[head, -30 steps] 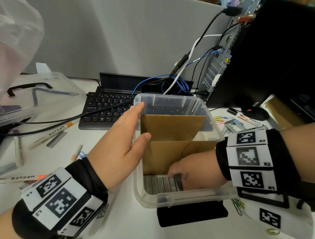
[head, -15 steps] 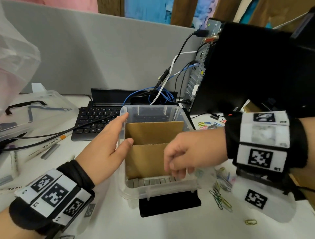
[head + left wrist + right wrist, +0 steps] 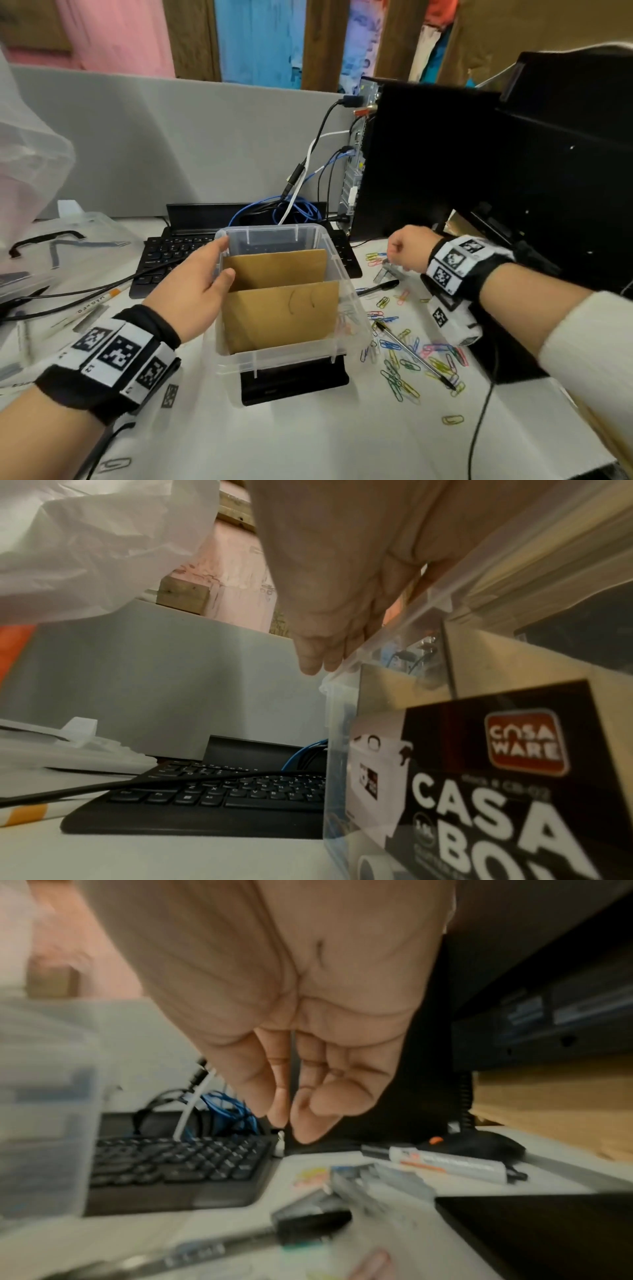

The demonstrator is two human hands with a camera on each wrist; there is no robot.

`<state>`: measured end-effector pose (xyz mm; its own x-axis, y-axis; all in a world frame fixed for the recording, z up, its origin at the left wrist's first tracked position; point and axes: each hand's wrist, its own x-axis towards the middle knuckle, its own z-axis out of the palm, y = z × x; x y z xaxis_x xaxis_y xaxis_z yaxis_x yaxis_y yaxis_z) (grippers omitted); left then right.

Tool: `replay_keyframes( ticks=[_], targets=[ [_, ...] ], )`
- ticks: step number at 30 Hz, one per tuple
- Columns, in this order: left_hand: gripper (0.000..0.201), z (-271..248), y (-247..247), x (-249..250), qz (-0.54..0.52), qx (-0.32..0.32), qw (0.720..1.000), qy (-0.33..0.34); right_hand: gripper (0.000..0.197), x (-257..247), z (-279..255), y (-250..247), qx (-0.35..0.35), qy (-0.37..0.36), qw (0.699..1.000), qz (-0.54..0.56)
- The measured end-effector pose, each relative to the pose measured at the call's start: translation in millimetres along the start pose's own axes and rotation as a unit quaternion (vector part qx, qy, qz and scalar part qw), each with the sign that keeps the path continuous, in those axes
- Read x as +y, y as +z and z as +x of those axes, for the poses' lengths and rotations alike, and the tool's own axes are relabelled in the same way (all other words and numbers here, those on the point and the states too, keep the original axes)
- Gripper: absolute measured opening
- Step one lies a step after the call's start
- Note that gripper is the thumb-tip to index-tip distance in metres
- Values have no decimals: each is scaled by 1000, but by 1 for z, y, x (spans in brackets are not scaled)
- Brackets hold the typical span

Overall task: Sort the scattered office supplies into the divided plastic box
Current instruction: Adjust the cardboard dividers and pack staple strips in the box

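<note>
Right of the plastic box (image 3: 346,305), scattered paper clips (image 3: 407,363), pens (image 3: 411,346) and the computer tower (image 3: 424,164) crowd the desk.

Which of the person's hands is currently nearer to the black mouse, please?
Right. The right hand hovers near the black mouse; the left hand rests on the box.

A black keyboard (image 3: 178,253) is lying before the grey partition (image 3: 171,137), blue cables (image 3: 301,209) are trailing beside a computer tower (image 3: 428,164).

office desk, keyboard (image 3: 178,255), computer tower (image 3: 428,164)
</note>
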<state>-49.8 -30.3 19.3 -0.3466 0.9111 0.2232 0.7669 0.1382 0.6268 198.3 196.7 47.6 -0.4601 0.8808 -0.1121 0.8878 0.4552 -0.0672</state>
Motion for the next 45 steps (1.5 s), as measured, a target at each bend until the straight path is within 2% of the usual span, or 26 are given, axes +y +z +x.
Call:
replay_keyframes(
  ticks=[3,8,11,17,21,25,38,43,45],
  targets=[
    [52,-1,1,3,17,6,1000,-3,26,7,20,29,-27,16,998,-56],
    [51,-1,-1,7,25,11,1000,-8,46,12,41,49,-86,33,995,-47],
    [51,-2,0,9,28,15,999,-8,40,14,48,59,-74,26,996,-30],
    [52,-2,2,5,14,12,1000,-15,33,6,53,66,-116,62,988,-77],
    [52,-1,3,-1,8,12,1000,-17,25,9,52,68,-96,32,988,-115],
    [52,0,5,-4,-3,13,1000,-15,17,8,52,71,-74,44,989,-124],
    [53,-2,5,-3,-6,16,1000,-15,35,14,60,80,-51,87,989,-110],
    [53,-1,4,-2,-1,13,1000,-18,37,24,61,73,-1,92,995,-40],
    [53,-2,4,-2,0,13,1000,-19,40,31,62,65,-11,117,993,-18]
  ],
)
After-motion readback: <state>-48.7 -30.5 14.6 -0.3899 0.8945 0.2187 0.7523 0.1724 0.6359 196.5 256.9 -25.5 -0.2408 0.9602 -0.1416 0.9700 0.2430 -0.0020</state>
